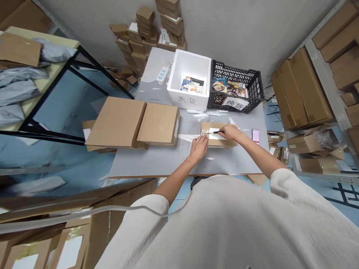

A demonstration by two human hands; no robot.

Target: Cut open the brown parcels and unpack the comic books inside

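Note:
A small cardboard box (230, 141) with clear tape and a white label lies on the grey table (157, 163). My right hand (230, 133) is closed around a slim box cutter (215, 132) with a dark and yellow handle. Its blade end points left, at the taped left end of the box top. My left hand (199, 147) rests at that same end, fingers reaching onto the box near the blade, holding nothing that I can see. The blade's tip is too small to make out clearly.
Left on the table are a large carton (117, 121) and a smaller carton (158, 123). Behind stand a white foam bin (186, 100) and a black crate (256, 87), both holding books. A phone (255, 136) lies right. Torn paper scraps and a power strip (162, 74) are about.

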